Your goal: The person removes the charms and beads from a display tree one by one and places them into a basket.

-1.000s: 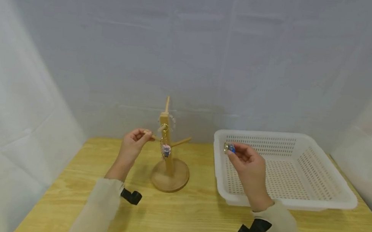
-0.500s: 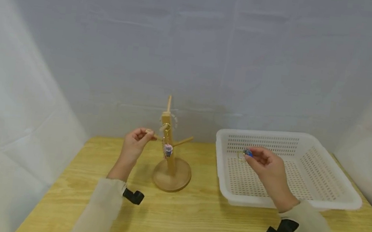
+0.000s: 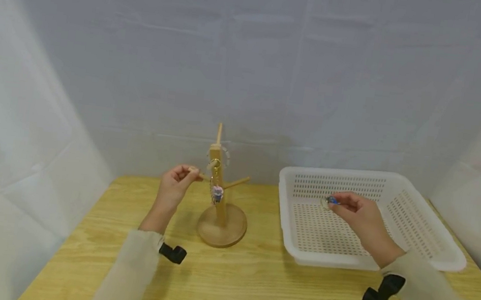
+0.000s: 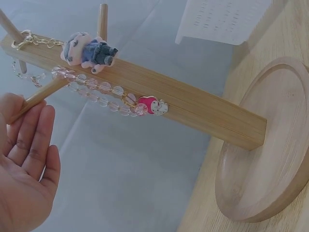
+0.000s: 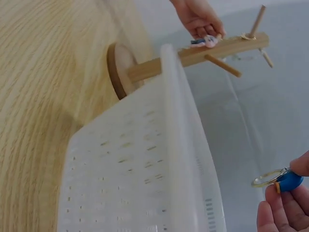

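Note:
A wooden stand point(image 3: 222, 227) with a round base and several pegs stands upright on the table. My left hand point(image 3: 172, 189) pinches the end of one peg point(image 4: 46, 92). A bracelet of clear and pink beads point(image 4: 104, 94) with a pink-and-white charm hangs from that peg. A keychain with a small doll figure point(image 4: 91, 52) hangs by its gold chain from another peg. Over the white basket, my right hand point(image 3: 361, 220) pinches a blue keychain point(image 5: 290, 181) between thumb and fingers. Its gold ring point(image 5: 266, 179) points away from the fingertips.
The white perforated plastic basket point(image 3: 281, 209) sits to the right of the stand on the wooden table point(image 3: 225, 287). A pale cloth backdrop point(image 3: 258, 73) hangs behind the table. Another beaded loop point(image 3: 227, 157) hangs near the stand's top.
My right hand has moved right, away from the stand and farther over the basket, with the blue keychain still in it. The left hand keeps its hold on the peg.

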`<state>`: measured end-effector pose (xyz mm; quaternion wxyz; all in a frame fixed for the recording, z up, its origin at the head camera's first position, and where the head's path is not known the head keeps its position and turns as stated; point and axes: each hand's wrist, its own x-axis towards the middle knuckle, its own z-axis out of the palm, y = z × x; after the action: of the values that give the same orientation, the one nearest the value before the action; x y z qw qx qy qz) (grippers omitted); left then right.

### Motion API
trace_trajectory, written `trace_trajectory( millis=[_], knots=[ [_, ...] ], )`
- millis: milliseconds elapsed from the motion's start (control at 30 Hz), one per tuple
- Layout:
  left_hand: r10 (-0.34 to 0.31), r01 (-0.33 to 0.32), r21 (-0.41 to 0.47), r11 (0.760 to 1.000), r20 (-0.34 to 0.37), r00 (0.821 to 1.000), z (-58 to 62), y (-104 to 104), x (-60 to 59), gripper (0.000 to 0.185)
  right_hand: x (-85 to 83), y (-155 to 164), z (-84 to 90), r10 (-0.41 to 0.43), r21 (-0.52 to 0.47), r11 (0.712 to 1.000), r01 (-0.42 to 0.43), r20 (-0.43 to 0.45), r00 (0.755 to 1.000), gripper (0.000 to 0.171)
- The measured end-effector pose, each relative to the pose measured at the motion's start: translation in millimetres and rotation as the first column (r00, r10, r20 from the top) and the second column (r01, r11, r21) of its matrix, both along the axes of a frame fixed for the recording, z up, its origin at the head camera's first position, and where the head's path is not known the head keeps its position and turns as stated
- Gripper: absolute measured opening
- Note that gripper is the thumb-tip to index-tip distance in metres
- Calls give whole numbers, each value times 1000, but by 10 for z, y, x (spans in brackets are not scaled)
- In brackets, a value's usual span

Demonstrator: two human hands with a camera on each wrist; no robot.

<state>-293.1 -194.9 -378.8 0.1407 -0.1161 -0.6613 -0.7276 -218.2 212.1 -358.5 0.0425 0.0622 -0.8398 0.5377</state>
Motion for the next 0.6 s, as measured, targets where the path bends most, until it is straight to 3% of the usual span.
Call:
trace_trajectory(
  millis=[233,600],
  knots=[
    [6,-6,16,1000,-9,1000,-19,-1,-15,7,-94,151,-15,37,-114,993,-30,65,997,48],
    [8,-8,22,1000,10,1000,-24,3,-6,7,-291,357,-83,-5,-155,988,25,127,992,50]
  ],
)
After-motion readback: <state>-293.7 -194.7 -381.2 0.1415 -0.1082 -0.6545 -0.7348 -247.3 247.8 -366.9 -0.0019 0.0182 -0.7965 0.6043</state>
